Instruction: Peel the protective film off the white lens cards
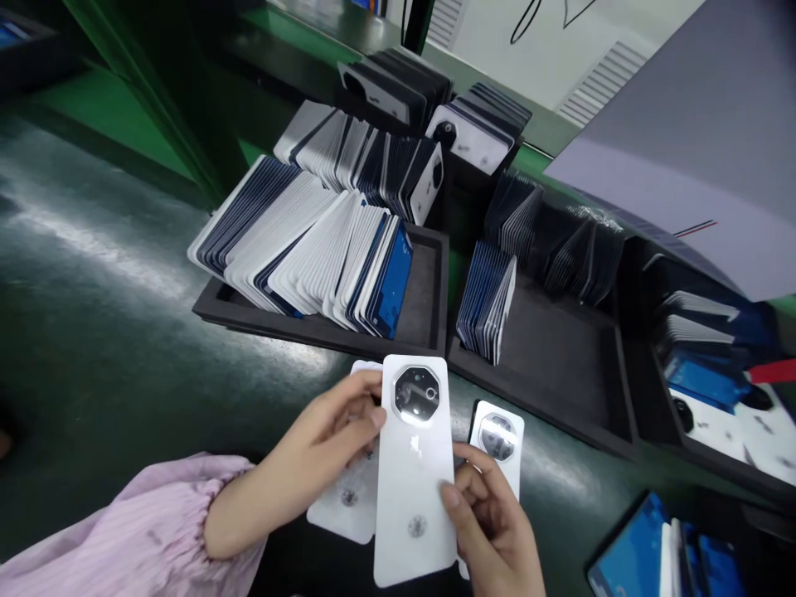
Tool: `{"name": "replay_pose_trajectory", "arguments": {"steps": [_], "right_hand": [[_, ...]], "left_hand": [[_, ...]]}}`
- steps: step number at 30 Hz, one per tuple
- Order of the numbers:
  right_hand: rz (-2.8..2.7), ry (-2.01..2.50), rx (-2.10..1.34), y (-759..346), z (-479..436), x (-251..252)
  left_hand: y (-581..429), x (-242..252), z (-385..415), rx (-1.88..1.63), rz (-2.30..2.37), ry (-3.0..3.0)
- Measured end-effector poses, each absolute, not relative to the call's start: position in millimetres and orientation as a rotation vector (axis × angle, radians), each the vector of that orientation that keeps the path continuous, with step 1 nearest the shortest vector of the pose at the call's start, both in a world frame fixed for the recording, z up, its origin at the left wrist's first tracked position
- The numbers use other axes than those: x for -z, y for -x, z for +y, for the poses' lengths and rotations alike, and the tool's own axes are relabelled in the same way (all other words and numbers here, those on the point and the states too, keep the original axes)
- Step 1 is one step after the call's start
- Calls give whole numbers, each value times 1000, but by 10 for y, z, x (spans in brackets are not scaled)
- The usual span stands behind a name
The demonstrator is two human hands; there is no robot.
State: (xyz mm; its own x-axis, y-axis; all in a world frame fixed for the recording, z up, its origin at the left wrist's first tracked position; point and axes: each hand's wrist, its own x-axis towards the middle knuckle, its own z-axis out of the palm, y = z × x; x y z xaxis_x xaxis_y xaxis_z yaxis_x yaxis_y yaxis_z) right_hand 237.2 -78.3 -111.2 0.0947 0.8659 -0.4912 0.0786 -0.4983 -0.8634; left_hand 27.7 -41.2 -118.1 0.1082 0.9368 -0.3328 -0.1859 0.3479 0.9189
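In the middle I hold up a white phone back cover (415, 481) with a dark octagonal camera window near its top and a round mark low down. My left hand (332, 444) pinches its upper left edge between thumb and fingers. The right edge is gripped by my right hand (491, 518), thumb on the front face. Behind my left hand lies another white back cover (339, 518), partly hidden. A further white cover (515, 456) with a round camera window lies beyond my right hand, which hides its lower part.
A black tray (429, 282) ahead holds rows of white and blue cover panels (292, 232). To its right, a second tray (560, 356) carries a smaller stack of panels (486, 298). More panels stand at far right. Blue panels (640, 547) lie at lower right.
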Motion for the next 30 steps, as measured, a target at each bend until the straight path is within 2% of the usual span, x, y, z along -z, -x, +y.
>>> {"name": "replay_pose_trajectory", "arguments": {"steps": [3, 12, 14, 19, 22, 25, 27, 30], "right_hand": [[-955, 1670, -1440, -2324, -822, 1119], [-1039, 1693, -1454, -2395, -903, 1223], [-1192, 1711, -1321, -2401, -906, 1253], [-1674, 1596, -527, -2306, -879, 1302], [-1650, 1550, -591, -2318, -826, 1296], [-1328, 1619, -723, -2519, -740, 1191], [-1184, 1597, -591, -2701, -708, 1034], [-1394, 1517, -415, -2809, -756, 735]], "left_hand": [[-295, 1205, -429, -846, 1062, -882], [-308, 1268, -451, -744, 1059, -890], [-329, 1266, -460, -702, 1050, -920], [-408, 1293, -527, -568, 1028, -1052], [-457, 1319, -567, -493, 997, -1109], [-498, 1314, -549, -460, 997, -1124], [-525, 1270, -488, -455, 1000, -1137], [-568, 1115, -322, -466, 997, -1208]]}}
